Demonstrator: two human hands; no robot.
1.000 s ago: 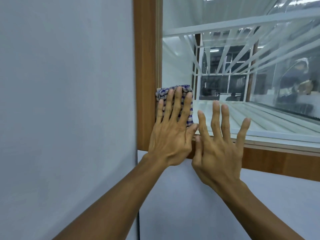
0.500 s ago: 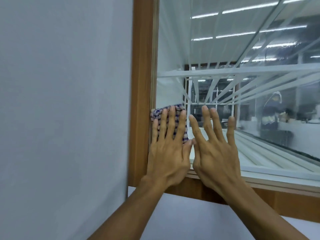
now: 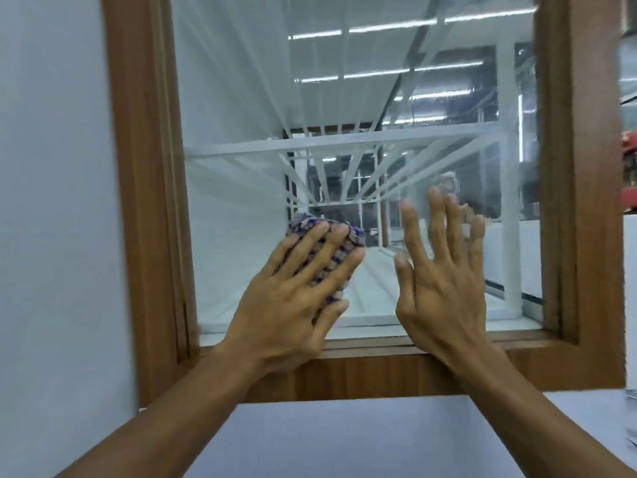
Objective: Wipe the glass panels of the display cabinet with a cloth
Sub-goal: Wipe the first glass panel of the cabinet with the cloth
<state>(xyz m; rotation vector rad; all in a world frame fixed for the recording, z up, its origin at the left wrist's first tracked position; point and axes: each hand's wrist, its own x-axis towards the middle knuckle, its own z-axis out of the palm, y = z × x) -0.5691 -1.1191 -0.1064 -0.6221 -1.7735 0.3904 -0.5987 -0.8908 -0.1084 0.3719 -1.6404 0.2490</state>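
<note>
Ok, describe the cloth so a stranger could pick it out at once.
Find the glass panel in the brown wooden frame. Low on it, the left hand presses a bunched cloth against the glass. It is the only patterned thing, blue and white checks; the right hand beside it is bare.

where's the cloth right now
Head view: the checked cloth lies flat low on the glass panel, pressed under the left hand, just left of the right hand and above the wooden frame.
</note>
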